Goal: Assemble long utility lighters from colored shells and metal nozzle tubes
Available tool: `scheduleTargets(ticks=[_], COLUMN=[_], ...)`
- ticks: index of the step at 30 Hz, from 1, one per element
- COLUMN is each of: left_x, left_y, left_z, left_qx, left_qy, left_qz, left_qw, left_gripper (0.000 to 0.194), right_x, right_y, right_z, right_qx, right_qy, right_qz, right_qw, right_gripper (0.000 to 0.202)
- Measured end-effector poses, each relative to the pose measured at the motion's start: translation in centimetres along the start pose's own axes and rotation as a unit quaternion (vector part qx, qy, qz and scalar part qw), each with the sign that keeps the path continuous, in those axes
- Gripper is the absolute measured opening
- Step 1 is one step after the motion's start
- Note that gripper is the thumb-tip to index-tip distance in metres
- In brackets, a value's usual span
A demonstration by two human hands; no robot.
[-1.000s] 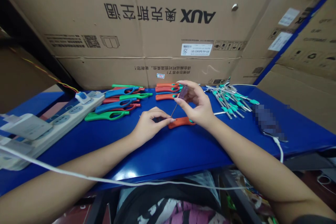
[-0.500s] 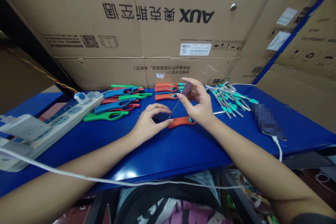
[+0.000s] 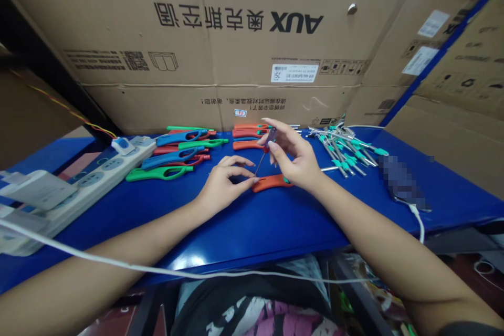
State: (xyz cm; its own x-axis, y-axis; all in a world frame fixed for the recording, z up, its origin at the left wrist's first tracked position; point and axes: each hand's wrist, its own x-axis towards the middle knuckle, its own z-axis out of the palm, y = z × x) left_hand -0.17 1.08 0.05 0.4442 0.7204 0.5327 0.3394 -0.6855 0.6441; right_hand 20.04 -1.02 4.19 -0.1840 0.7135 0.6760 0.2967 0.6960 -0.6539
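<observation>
My right hand [image 3: 297,160] holds a small screwdriver [image 3: 271,139] by its dark red, see-through handle, fingers closed around it. The thin shaft slants down to the left end of an orange gas lighter [image 3: 270,182] lying on the blue table. At that end, my left hand [image 3: 226,184] has thumb and forefinger close together, gripping the lighter beside the screwdriver tip. The exact contact of the tip is too small to make out. My right hand covers part of the lighter; its metal tube [image 3: 328,168] shows beyond the hand.
Green, blue and red lighter handles [image 3: 173,157] lie in a pile at left, beside a white power strip [image 3: 98,173]. Several orange lighters [image 3: 248,133] lie behind my hands. Metal tubes with teal parts [image 3: 346,149] are heaped at right. A white cable [image 3: 157,271] crosses in front.
The screwdriver handle has tipped slightly left and lower, with my right fingers shifted along with it. My left hand and the orange lighter stay nearly in place.
</observation>
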Motion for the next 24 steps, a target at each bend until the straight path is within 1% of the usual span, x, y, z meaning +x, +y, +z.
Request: scheduleTargets(ticks=[3,6,8,11,13,17,19,21,24], left_x=[-0.1,-0.2,-0.2,-0.1,-0.1,-0.1,-0.2,-0.2,-0.2], left_y=[-0.1,-0.1,-0.1,0.1,0.2,0.1,0.0,-0.1,-0.1], left_z=[0.1,0.2,0.2,0.2,0.1,0.1,0.1,0.1,0.1], left_qx=[0.006,0.001,0.000,-0.006,-0.013,0.012,0.032,0.043,0.060], left_qy=[-0.006,-0.012,-0.015,-0.013,-0.018,-0.062,-0.089,-0.107,-0.118], left_qz=[0.010,0.023,0.029,0.037,0.040,0.025,0.013,0.009,0.013], left_qw=[1.000,1.000,0.999,0.999,0.999,0.998,0.995,0.993,0.991], left_gripper=[0.009,0.009,0.009,0.011,0.013,0.037,0.044,0.044,0.039], right_x=[0.0,-0.2,-0.3,-0.4,-0.4,-0.2,-0.2,-0.2,-0.4], right_y=[0.1,0.0,-0.2,-0.5,-0.6,-0.2,0.0,0.2,0.4], right_z=[-0.1,-0.2,-0.2,-0.1,0.0,0.1,0.1,0.1,0.3], right_qx=[-0.032,-0.089,-0.107,-0.087,-0.067,-0.060,-0.066,-0.072,-0.084], right_qy=[0.003,0.011,0.005,-0.016,-0.016,0.005,0.006,0.002,-0.012], right_qz=[-0.015,-0.053,-0.073,-0.079,-0.072,-0.058,-0.057,-0.062,-0.068], right_qw=[0.999,0.995,0.992,0.993,0.995,0.996,0.996,0.996,0.994], right_gripper=[0.041,0.036,0.037,0.041,0.042,0.043,0.043,0.043,0.043])
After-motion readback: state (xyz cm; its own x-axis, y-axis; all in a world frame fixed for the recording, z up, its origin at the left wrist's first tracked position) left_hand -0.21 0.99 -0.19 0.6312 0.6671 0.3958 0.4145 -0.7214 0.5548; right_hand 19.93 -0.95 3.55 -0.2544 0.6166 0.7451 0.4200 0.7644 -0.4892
